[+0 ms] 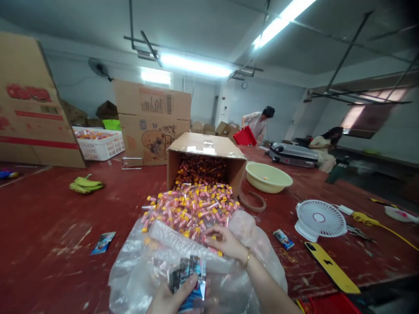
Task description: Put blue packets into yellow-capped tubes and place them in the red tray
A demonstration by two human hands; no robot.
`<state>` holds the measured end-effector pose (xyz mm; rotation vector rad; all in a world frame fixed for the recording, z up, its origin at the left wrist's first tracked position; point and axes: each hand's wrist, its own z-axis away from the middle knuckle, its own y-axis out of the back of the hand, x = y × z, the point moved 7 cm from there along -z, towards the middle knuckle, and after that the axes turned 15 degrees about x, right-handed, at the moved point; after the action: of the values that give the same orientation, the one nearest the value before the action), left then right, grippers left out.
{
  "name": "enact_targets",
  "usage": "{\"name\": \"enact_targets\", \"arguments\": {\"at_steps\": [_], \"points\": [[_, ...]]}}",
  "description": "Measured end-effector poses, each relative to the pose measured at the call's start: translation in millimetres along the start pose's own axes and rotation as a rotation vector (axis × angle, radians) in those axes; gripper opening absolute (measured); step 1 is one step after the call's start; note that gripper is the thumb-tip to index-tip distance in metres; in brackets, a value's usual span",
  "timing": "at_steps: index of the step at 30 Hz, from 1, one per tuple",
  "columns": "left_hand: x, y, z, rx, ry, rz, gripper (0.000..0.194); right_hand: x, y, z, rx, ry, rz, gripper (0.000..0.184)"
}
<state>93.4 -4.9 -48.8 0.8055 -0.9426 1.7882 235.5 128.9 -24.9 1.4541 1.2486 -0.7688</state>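
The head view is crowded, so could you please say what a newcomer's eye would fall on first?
Probably the heap of pink, yellow-capped pieces spilling from the cardboard box mid-frame. Below it, the left hand grips blue packets; the right hand is at the heap's near edge. At right, the white fan and yellow phone stand out.

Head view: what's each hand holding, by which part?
Left hand holds flat glossy blue and black packets, thumb across their front. Right hand: at small pink and yellow tubes; any hold unclear.
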Motion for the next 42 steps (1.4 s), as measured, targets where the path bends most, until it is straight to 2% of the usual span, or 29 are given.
{"name": "enact_targets", "arguments": {"at_steps": [4,7,11,15,18,20,24,27,30,37,42], "points": [[-0.5,-3.8,13.3,0.019,-0.024,0.036,0.053,-7.9,32.8,12.7,0.267,-0.041,-0.177,0.042],[-5.3,-10.9,18.8,-0.034,-0.005,0.04,0.047,-19.8,51.1,33.7,0.364,-0.084,-0.32,0.044],[-13.4,-20.7,24.6,-0.11,0.011,-0.014,0.044,-33.1,58.5,69.3,0.337,-0.206,-0.454,0.034],[-17.8,-26.4,28.9,-0.125,-0.055,-0.079,0.049,-45.8,66.9,91.5,0.361,-0.182,-0.392,0.03],[-23.6,-28.3,31.2,-0.123,-0.049,-0.058,0.053,-52.7,72.9,98.2,0.38,-0.154,-0.347,0.029],[-28.6,-29.9,33.0,-0.128,-0.03,-0.055,0.048,-53.2,74.5,102.0,0.38,-0.156,-0.338,0.028],[-41.6,-34.6,37.2,-0.137,0.063,-0.075,0.043,-44.7,74.5,112.5,0.388,-0.18,-0.348,0.027],[-48.9,-43.0,41.1,-0.19,0.117,-0.082,0.042,-39.7,71.2,120.0,0.338,-0.176,-0.362,0.028],[-54.0,-52.8,43.7,-0.255,0.124,-0.121,0.041,-39.4,71.5,125.3,0.306,-0.159,-0.32,0.026],[-63.0,-62.3,44.1,-0.276,0.153,-0.132,0.04,-45.7,80.5,132.3,0.304,-0.124,-0.276,0.02],[-61.9,-61.5,41.3,-0.266,0.132,-0.147,0.04,-56.7,97.7,141.2,0.398,0.03,-0.123,0.016]]}}
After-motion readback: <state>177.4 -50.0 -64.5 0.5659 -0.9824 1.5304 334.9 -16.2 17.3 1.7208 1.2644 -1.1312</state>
